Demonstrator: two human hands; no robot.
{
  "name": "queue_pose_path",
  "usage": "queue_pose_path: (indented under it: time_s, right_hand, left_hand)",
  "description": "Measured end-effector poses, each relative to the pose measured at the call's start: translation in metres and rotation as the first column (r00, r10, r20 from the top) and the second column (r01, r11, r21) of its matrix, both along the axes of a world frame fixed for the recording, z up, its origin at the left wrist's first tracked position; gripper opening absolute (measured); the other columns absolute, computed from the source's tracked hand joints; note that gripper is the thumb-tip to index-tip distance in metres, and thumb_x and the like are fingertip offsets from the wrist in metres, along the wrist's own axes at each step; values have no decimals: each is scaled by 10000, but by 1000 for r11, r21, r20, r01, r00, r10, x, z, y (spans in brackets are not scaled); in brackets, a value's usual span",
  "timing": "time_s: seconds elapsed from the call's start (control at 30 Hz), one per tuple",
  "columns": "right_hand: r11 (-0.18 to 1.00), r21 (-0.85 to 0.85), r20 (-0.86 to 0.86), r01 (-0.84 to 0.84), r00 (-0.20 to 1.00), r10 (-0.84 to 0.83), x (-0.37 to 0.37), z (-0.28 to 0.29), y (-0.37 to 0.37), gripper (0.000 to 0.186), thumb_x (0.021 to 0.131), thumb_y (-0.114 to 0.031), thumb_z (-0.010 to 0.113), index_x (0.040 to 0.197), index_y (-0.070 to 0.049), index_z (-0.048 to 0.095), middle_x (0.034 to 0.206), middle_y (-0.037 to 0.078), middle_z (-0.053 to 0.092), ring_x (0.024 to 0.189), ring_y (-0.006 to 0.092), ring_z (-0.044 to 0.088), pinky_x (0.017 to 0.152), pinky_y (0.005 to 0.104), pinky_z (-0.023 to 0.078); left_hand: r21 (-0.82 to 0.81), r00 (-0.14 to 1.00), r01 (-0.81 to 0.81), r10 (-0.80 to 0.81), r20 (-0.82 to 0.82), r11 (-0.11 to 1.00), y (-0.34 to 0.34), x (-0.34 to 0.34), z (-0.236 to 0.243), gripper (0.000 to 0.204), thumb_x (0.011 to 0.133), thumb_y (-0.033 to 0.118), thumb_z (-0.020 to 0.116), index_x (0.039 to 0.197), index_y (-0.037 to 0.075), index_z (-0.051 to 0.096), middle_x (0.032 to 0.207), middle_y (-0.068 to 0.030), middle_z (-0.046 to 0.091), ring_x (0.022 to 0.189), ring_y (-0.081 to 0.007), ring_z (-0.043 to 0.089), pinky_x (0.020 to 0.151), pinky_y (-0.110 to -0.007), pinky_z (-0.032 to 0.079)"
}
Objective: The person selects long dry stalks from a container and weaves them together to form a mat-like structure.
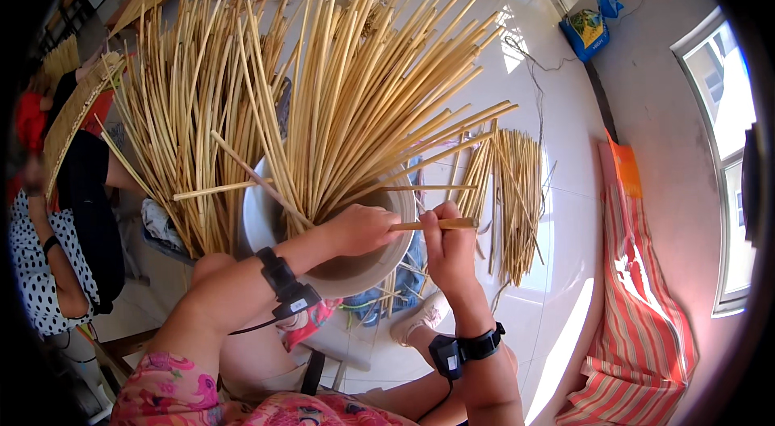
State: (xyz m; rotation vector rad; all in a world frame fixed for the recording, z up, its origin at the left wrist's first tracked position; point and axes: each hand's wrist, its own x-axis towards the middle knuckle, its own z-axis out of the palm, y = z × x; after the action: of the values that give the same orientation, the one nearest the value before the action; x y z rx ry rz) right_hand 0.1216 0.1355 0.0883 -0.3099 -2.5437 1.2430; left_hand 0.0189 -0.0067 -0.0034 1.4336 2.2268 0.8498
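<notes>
In front of me, my left hand (365, 230) is closed round one end of a tan reed stalk (408, 226). My right hand (450, 255) pinches the same stalk between thumb and fingers, and its thicker-looking end sticks out to the right. Both hands are just above the near rim of a pale bucket (393, 242). A large fan of long reed stalks (355, 119) stands in that bucket, spreading up and outward. A stray stalk (262, 181) leans across the bucket's left side toward my left forearm. My left palm and fingertips are hidden.
More upright stalks (190, 119) crowd the left. A flat bundle of stalks (517, 192) lies on the tiled floor at right. A co-worker (60, 265) sits at far left by a woven reed panel (77, 123). Striped cloth (638, 297) hangs along the right wall.
</notes>
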Motion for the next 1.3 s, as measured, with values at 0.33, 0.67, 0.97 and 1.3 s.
queue_pose_path:
  time_s: [0.33, 0.67, 0.97, 1.3]
  right_hand:
    - [898, -439, -165, -20, 985, -58, 20, 28, 55, 246, 979, -192, 430, 802, -28, 481, 555, -28, 392, 462, 37, 314, 419, 200, 253]
    - [897, -276, 9, -346, 932, 362, 6, -8, 21, 87, 909, -90, 534, 890, -7, 517, 721, 64, 503, 658, 149, 457, 606, 300, 410]
    - [787, -614, -139, -65, 990, -27, 24, 37, 68, 117, 786, -80, 439, 739, -11, 521, 602, -2, 417, 521, 61, 328, 483, 226, 263]
    - [946, -320, 149, -43, 984, 95, 12, 8, 34, 180, 955, -161, 513, 889, 6, 528, 650, 25, 513, 590, 83, 475, 530, 245, 396]
  left_hand:
    - [-329, 994, 23, 13, 106, 944, -14, -16, -40, 265, 905, 270, 499, 918, 25, 598, 879, -177, 622, 864, -379, 586, 756, -469, 449]
    - [75, 982, 127, -136, 129, 989, 8, 1, 25, 219, 923, 244, 488, 936, 32, 543, 915, -188, 604, 879, -393, 583, 746, -482, 451]
    - [-367, 990, 33, 21, 143, 930, -17, -22, -68, 259, 908, 246, 504, 943, 16, 620, 864, -196, 642, 846, -397, 602, 754, -473, 463]
    - [-499, 980, -47, -56, -189, 865, -33, -25, -144, 334, 804, 167, 599, 1098, 9, 598, 974, -218, 621, 941, -386, 590, 816, -427, 471]
